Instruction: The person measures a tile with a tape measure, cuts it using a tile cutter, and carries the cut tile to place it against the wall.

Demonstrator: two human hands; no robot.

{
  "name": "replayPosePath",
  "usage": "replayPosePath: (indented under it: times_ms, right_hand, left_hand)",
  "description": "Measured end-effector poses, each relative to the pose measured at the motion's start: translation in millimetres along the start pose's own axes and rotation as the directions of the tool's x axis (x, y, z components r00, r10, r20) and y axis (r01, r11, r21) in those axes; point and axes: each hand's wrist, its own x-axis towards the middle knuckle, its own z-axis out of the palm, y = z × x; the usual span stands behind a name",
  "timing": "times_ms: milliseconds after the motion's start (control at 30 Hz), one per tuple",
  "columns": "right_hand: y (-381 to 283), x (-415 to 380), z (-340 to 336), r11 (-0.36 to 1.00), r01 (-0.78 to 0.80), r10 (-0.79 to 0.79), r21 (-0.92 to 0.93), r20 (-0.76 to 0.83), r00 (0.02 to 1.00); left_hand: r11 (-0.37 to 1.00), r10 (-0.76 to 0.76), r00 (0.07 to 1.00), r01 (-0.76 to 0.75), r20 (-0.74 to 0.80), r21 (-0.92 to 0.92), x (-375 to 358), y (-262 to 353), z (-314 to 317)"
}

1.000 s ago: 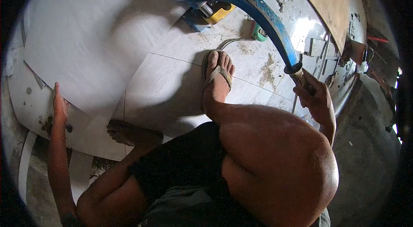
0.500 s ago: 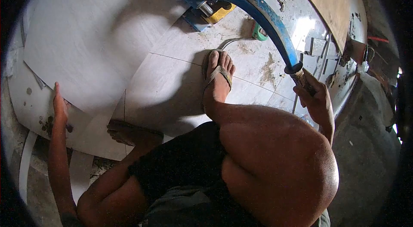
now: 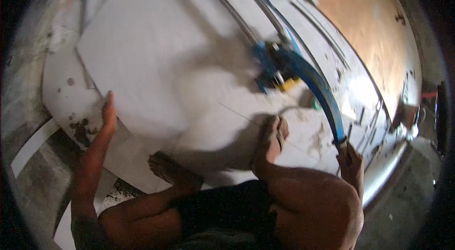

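A large pale tile [image 3: 142,37] lies under a manual tile cutter [image 3: 323,90] with a long, curved blue handle. My right hand [image 3: 351,161] is closed round the grip at the near end of that handle, which is raised at a slant. Two metal rails run from the cutter's blue head toward the far side. At the tile's near left edge is my left hand [image 3: 109,116], thumb along the edge and its other fingers mostly hidden, seemingly gripping it. Blur softens the cutter head and its yellow part.
My sandalled foot [image 3: 271,141] and my other foot [image 3: 168,167] rest on the pale floor tiles. A green tape measure [image 3: 316,103] is partly behind the handle. A brown board [image 3: 355,13] lies at the far right, with thin strips and scraps before it.
My view has tilted up and turned, so the cutter, tile and feet appear lower or farther right. Both hands keep their holds; more of the rails shows.
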Motion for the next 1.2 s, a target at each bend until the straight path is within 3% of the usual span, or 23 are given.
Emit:
replayPosePath:
  times_ms: [33, 67, 167, 200, 333, 500, 567, 633, 700, 767, 833, 900, 967, 1067, 1200]
  right_hand:
    - [-1, -1, 2, 0.996, 0.081, -0.079, 0.030, -0.045, 0.996]
    - [-8, 0, -2, 0.997, -0.068, 0.068, -0.033, 0.009, 0.998]
    - [-3, 2, 5, 0.998, 0.044, -0.048, -0.047, -0.091, 0.995]
    - [-5, 5, 8, 0.995, 0.105, -0.104, -0.002, -0.113, 0.988]
    - [-56, 41, 14, 0.994, 0.109, -0.112, -0.031, -0.114, 0.987]
    - [-132, 108, 22, 0.950, 0.312, -0.306, -0.011, -0.223, 0.925]
    - [-162, 144, 27, 0.916, 0.383, -0.401, -0.119, -0.261, 0.878]
    - [-210, 171, 23, 0.922, 0.371, -0.387, -0.112, -0.238, 0.891]
    - [-232, 217, 28, 0.770, 0.591, -0.637, -0.239, -0.330, 0.697]
    - [-280, 238, 21, 0.837, 0.498, -0.546, -0.226, -0.300, 0.782]
    - [-312, 261, 22, 0.772, 0.563, -0.636, -0.295, -0.354, 0.686]
    - [-341, 281, 13, 0.813, 0.465, -0.569, -0.349, -0.315, 0.759]
    - [-371, 280, 8, 0.827, 0.443, -0.558, -0.346, -0.408, 0.722]
    - [-405, 317, 2, 0.862, 0.391, -0.487, -0.322, -0.312, 0.816]
    - [-411, 358, 29, 0.809, 0.410, -0.555, -0.421, -0.317, 0.769]
  left_hand:
    - [0.994, 0.096, 0.994, -0.093, -0.048, 0.055, -6, 6, 3]
    - [0.977, 0.185, 0.979, -0.175, -0.086, 0.118, -13, 12, 6]
    - [0.976, -0.062, 0.998, 0.064, -0.015, 0.207, -10, 24, 1]
    - [0.969, 0.247, 0.961, -0.245, -0.128, 0.032, -10, 9, 11]
    - [0.954, 0.300, 0.922, -0.289, -0.245, 0.081, 2, -11, 19]
    - [0.965, 0.260, 0.941, -0.242, -0.217, 0.106, -13, 3, 15]
    - [0.907, 0.419, 0.880, -0.401, -0.222, 0.126, -3, -16, 18]
    - [0.866, 0.500, 0.835, -0.480, -0.229, 0.141, -1, -22, 17]
    - [0.875, 0.484, 0.846, -0.466, -0.224, 0.130, -8, -14, 17]
    - [0.911, 0.413, 0.890, -0.404, -0.195, 0.086, -16, -1, 14]
    - [0.936, 0.351, 0.916, -0.337, -0.194, 0.106, -17, 3, 13]
    - [0.937, 0.331, 0.911, -0.286, -0.246, 0.200, -15, 4, 15]
    - [0.960, 0.275, 0.946, -0.261, -0.171, 0.099, -11, 3, 13]
    - [0.963, 0.269, 0.947, -0.258, -0.173, 0.083, -12, 5, 12]
    - [0.969, 0.248, 0.960, -0.244, -0.132, 0.049, -16, 9, 8]
